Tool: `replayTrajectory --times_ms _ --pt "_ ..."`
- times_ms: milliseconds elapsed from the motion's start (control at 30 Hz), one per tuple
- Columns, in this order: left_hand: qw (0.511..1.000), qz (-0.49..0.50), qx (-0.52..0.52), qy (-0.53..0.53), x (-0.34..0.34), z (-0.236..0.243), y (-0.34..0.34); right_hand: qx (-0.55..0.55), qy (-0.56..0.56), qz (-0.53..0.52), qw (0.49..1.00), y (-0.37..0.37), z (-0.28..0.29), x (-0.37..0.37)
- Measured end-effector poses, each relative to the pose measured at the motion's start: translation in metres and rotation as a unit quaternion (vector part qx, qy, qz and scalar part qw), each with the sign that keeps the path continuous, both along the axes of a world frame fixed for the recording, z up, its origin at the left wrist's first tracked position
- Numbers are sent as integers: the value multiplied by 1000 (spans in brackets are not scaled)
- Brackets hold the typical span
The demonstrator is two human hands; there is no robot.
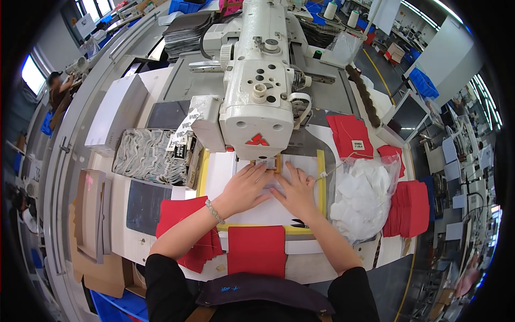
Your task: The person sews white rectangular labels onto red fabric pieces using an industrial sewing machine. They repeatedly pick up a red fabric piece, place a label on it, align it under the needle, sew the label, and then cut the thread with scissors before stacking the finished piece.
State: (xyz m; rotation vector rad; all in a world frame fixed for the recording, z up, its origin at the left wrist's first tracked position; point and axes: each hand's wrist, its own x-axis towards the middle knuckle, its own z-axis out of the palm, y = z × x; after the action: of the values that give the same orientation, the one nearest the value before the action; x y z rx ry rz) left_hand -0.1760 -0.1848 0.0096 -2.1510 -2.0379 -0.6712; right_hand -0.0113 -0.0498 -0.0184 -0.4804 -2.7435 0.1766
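Your L hand [242, 189] + R hand [298, 197]: fingers extended over wht sheet [251, 217], nothing clamped | brn-edged frame [278, 164]: btwn fingertips, under sewing-mach. head [256, 124]; axis unclear

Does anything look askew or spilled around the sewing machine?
The red fabric pieces at lower left lie fanned and uneven, which looks untidy beside the squared red panel at front centre. I see no spill.
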Motion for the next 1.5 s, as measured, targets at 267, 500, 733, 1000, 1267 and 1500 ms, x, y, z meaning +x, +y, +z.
replayTrajectory --times_ms 267,500,733,1000,1267,1500 --pt "1000 14 -10 -19 3 -9 18 -9 -26 1 1000 2 -3 -1" --pt "999 42 -22 -25 11 -14 27 -3 -43 -8 999 3 -1 1" --pt "998 53 -36 -6 11 -10 25 -60 -28 15 998 -8 31 33" --pt "999 -19 -7 -47 35 5 -9 -180 -85 25 980 -8 48 105" --pt "963 -47 -137 -227 69 3 -52 -22 21 -115 993 -10 23 112" --pt "963 -21 -97 -251 81 -6 -60 -67 4 14 998 -63 31 118"
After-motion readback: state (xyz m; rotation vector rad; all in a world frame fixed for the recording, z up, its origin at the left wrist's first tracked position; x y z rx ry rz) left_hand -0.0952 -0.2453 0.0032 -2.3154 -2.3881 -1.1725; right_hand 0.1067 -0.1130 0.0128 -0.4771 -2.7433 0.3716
